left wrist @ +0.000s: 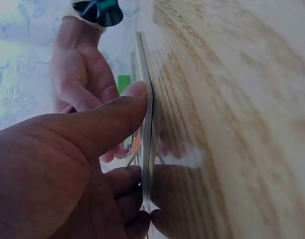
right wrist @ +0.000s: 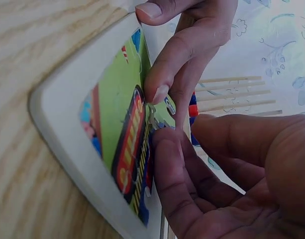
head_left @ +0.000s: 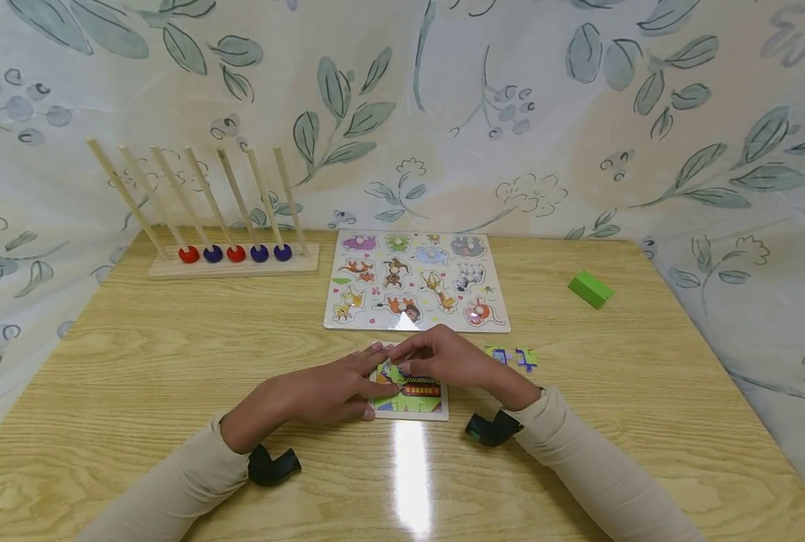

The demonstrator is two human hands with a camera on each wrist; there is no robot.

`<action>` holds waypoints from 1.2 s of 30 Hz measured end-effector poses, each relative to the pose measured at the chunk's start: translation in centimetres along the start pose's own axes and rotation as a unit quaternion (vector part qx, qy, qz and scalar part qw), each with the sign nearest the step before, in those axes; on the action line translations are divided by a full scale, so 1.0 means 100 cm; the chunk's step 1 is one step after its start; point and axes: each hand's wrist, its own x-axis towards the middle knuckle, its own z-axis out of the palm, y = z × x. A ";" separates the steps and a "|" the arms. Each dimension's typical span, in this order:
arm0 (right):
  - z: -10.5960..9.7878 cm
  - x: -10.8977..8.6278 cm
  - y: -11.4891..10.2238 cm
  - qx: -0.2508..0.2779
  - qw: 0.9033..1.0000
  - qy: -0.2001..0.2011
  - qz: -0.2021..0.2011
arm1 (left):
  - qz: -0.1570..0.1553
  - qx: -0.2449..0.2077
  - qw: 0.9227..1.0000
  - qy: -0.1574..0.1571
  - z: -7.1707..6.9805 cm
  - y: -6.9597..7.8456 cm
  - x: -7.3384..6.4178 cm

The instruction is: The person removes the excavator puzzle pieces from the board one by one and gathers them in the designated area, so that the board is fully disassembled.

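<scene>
A framed jigsaw puzzle (head_left: 409, 406) with a green picture and a red-and-yellow tracked vehicle lies on the table. My left hand (head_left: 331, 388) rests on its left side; in the left wrist view the thumb (left wrist: 135, 90) presses the board's edge. My right hand (head_left: 453, 357) reaches over the upper part with bent fingers around a jigsaw piece (head_left: 393, 373). That piece (left wrist: 134, 148) stands tilted off the board in the left wrist view. Up close, fingertips of both hands meet at the piece (right wrist: 156, 118); its contact with the right thumb is partly hidden.
Two loose jigsaw pieces (head_left: 527, 358) lie right of the frame. Behind it is an animal peg puzzle (head_left: 416, 282). A wooden rod stand (head_left: 233, 263) with red and blue beads stands back left, a green block (head_left: 590, 289) back right. Patterned cloth (head_left: 443, 150) hangs behind the table.
</scene>
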 end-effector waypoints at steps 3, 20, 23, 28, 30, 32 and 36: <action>0.000 0.000 0.001 0.005 1.000 0.000 0.004 | 0.001 0.003 1.000 0.000 0.000 0.000 0.000; 0.004 0.002 0.000 -0.033 0.999 0.026 -0.007 | 0.005 0.027 1.000 -0.001 0.001 0.001 0.002; 0.001 0.001 -0.003 -0.020 0.999 0.042 0.009 | 0.004 0.032 0.999 0.000 0.000 0.001 0.002; -0.004 -0.001 -0.005 -0.018 0.999 0.040 0.016 | 0.010 0.037 0.999 0.004 0.000 0.002 0.001; -0.006 -0.002 -0.004 -0.022 0.999 0.038 0.017 | 0.011 0.038 0.999 0.007 0.000 0.001 0.001; -0.007 -0.004 0.000 -0.028 0.999 0.038 0.014 | 0.013 0.038 0.999 0.009 0.000 0.001 0.001; -0.010 -0.007 0.005 -0.030 0.999 0.039 0.008 | 0.010 0.037 0.999 0.010 0.000 0.002 0.001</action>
